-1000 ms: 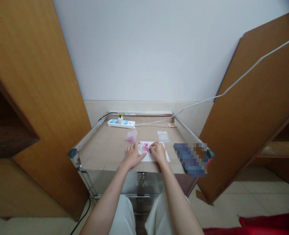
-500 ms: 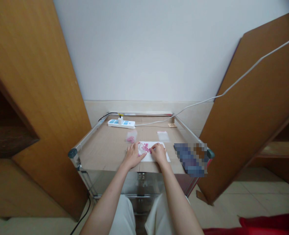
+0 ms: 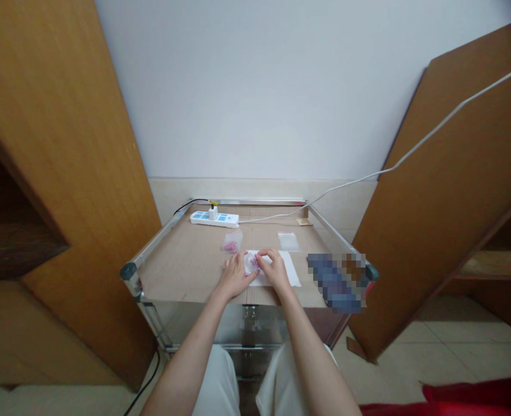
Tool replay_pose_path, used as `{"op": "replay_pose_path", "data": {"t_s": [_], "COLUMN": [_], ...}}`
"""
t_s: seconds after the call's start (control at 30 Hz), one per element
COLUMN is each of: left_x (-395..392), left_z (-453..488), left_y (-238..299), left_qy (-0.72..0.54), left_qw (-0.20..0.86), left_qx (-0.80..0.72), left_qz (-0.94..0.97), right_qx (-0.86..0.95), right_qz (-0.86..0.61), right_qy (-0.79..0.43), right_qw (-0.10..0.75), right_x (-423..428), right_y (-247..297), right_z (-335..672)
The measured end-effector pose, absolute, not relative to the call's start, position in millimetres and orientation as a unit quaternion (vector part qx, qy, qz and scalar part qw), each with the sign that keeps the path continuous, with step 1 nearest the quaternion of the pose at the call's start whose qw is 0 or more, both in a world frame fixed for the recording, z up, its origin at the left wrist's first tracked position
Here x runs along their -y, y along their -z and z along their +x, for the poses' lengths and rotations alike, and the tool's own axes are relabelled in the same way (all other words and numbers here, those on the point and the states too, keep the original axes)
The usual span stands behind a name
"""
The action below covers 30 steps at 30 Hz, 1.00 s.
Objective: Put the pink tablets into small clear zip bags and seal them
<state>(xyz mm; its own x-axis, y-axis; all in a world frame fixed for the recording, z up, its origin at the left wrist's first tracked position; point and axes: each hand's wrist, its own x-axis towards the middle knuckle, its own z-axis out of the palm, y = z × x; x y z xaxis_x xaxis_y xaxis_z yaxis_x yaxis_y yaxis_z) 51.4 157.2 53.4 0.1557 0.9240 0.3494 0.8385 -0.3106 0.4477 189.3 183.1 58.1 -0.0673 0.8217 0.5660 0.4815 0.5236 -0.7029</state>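
Both hands work at the near edge of a metal-railed cart (image 3: 151,245) topped with brown cardboard. The left hand (image 3: 235,275) lies low on a white sheet (image 3: 291,270), fingers loosely spread, its thumb against a small clear pouch (image 3: 250,264). The right hand (image 3: 275,269) comes in from the other side, its fingers drawn narrow and close together, the tips meeting the pouch where a few pink pieces (image 3: 254,263) show. Whether either hand actually grips anything is too small to tell. The right hand covers most of the middle of the sheet, so little of the pink pile can be seen.

Just beyond the left hand lies a second small bag with pink bits (image 3: 231,243). Farther right, apart from it, lies a flat clear bag (image 3: 288,241). At the far edge of the cart sits a white power strip (image 3: 214,218) with a plug in it; a black cord (image 3: 186,204) leaves it to the left and a white cable (image 3: 368,175) runs up and away to the right. A small brown tag (image 3: 304,221) rests near the far right corner. A blurred-out patch (image 3: 336,281) hides whatever lies on the cart's right side.

Wooden boards lean on both sides, left (image 3: 65,173) and right (image 3: 455,190), against the white wall. Red cloth (image 3: 476,396) shows on the tiled floor at the lower right.
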Motion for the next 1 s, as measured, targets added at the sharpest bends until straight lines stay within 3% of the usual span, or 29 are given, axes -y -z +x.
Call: {"op": "replay_pose_path", "data": {"t_s": [0.47, 0.67, 1.0], "left_x": [-159.4, -159.7, -160.5], "left_z": [51.2, 49.4, 48.2], "left_y": [-49.8, -48.7, -46.9], "left_qy": [-0.274, -0.295, -0.305], "left_qw": [0.059, 0.057, 0.064], "left_qx": [-0.574, -0.563, -0.569], "left_qz": [0.769, 0.77, 0.761], "right_qx": [0.75, 0.713, 0.689], "right_qz": [-0.425, -0.476, -0.624], "right_qy": [-0.167, -0.147, -0.078], "right_qw": [0.479, 0.493, 0.361], "right_x": [-189.4, -190.4, -186.4], "right_y": [-41.8, -45.7, -42.4], "right_z": [176.1, 186.4, 204.4]}}
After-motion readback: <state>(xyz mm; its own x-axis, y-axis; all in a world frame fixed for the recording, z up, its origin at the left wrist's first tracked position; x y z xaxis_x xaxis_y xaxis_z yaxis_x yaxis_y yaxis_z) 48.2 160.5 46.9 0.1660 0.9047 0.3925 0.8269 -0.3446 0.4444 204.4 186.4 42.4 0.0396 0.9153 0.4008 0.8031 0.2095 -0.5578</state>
